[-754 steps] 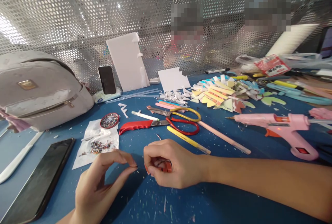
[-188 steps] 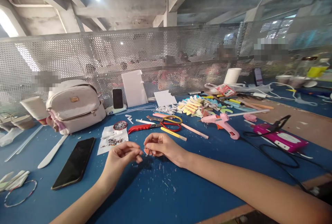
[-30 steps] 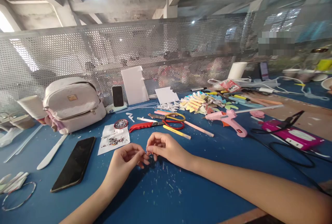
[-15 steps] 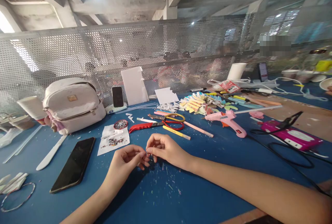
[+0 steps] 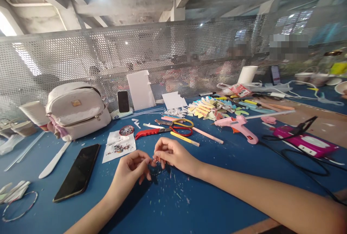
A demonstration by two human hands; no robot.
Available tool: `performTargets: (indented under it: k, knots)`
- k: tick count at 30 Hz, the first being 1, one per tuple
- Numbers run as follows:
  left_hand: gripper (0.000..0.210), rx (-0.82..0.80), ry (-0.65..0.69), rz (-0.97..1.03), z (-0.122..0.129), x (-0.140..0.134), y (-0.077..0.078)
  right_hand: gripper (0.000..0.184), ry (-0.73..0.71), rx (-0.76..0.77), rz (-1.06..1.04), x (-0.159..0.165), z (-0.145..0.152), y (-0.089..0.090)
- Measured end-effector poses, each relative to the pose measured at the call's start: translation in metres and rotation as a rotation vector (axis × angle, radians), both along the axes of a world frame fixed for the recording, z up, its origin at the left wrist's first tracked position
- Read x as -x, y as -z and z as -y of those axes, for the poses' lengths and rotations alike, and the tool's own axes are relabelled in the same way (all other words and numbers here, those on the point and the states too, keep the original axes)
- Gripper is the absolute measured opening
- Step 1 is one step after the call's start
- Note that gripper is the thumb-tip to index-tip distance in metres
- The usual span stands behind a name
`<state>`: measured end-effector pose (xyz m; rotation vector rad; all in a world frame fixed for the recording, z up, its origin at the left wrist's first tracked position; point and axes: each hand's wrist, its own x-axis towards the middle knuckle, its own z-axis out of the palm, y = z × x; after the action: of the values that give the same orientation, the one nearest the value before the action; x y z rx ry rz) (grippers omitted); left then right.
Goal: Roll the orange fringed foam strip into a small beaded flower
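Note:
My left hand (image 5: 135, 167) and my right hand (image 5: 171, 155) meet over the blue table, fingertips pinched close together. Between them is a thin string (image 5: 156, 172), a faint loop hanging under the fingers; any small piece on it is too tiny to name. To the left of the fingers lies a white paper (image 5: 110, 157) with dark and coloured bead-like bits (image 5: 121, 148). A small red-rimmed dish (image 5: 126, 130) of similar bits rests on its upper edge. Behind my hands are red-handled scissors (image 5: 148, 133) and a yellow pen (image 5: 184, 139).
A black phone (image 5: 77, 173), a white plastic knife (image 5: 55, 160) and a thin beaded loop (image 5: 20, 206) lie left. A pale backpack (image 5: 77, 113) stands behind them. Rightward are a pink glue gun (image 5: 238, 127), a magenta power strip (image 5: 305, 141) with black cables, and a paper-strip pile (image 5: 207, 108).
My right hand has shifted slightly up, and my left fingers have moved a little. The thin loop beneath the fingertips shows more plainly. Things on the table stay put.

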<state>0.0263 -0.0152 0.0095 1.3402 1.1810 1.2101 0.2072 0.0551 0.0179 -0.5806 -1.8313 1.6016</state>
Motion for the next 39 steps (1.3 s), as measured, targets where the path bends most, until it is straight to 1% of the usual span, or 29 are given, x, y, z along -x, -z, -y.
performTargets:
  k: [4, 11, 15, 21, 24, 31, 39]
  knots:
    - [0.031, 0.006, 0.017, 0.012, -0.0014, 0.0020, 0.0021, 0.019, 0.007, 0.016, -0.015, 0.0008, -0.0010, 0.0018]
    - [0.031, 0.050, 0.041, 0.104, -0.0021, 0.0016, -0.0006, 0.022, 0.038, 0.009, 0.001, 0.0021, -0.0022, 0.0055]
    - [0.032, 0.062, 0.043, 0.118, -0.0009, 0.0002, -0.0010, 0.022, 0.005, 0.000, 0.018, 0.0008, -0.0011, 0.0036]
    - [0.032, 0.043, 0.040, 0.109, -0.0006, -0.0009, 0.0007, 0.022, -0.009, -0.064, 0.064, -0.0003, 0.0016, 0.0028]
    - [0.030, 0.035, 0.059, 0.089, -0.0017, 0.0001, 0.0018, 0.023, -0.020, -0.100, 0.077, 0.0000, 0.0022, 0.0039]
    - [0.028, 0.026, 0.061, 0.042, -0.0014, 0.0004, 0.0025, 0.015, 0.050, -0.199, 0.114, -0.0010, 0.0025, 0.0027]
    - [0.026, 0.017, 0.053, 0.027, -0.0021, 0.0012, 0.0034, 0.011, 0.088, -0.220, 0.113, -0.0010, 0.0033, 0.0001]
